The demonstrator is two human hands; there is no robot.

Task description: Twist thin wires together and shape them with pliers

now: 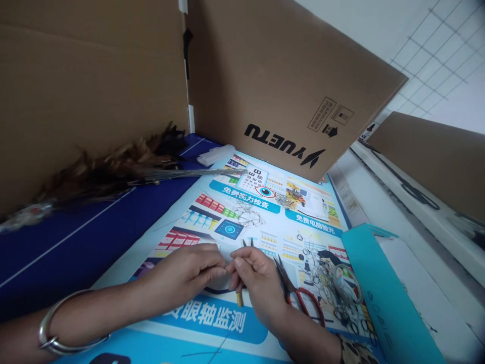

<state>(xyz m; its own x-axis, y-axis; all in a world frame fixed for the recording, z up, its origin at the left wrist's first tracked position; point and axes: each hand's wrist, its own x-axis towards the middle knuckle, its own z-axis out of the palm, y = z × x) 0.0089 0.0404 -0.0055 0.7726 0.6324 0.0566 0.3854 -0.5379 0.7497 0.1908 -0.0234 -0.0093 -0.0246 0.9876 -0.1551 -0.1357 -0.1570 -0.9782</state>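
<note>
My left hand (200,265) and my right hand (255,278) meet over the printed mat (197,333), fingers pinched together. Whatever sits between the fingertips is too small or hidden to make out. Two dark pointed tips (248,243) stick out beyond my right fingers, and a yellow handle-like end (239,299) shows below them. I cannot tell if that tool is held or lies underneath. Just right of my right hand lie red-handled scissors (303,298), partly covered by the wrist. A tangle of thin wire pieces (248,213) rests farther up the mat.
Brown feathers (117,162) lie at left on the blue surface, near a bundle of thin metal rods (189,173). A wire coil (347,284) and loose loops spread at right, beside a teal box (390,298). Cardboard panels (273,81) stand behind.
</note>
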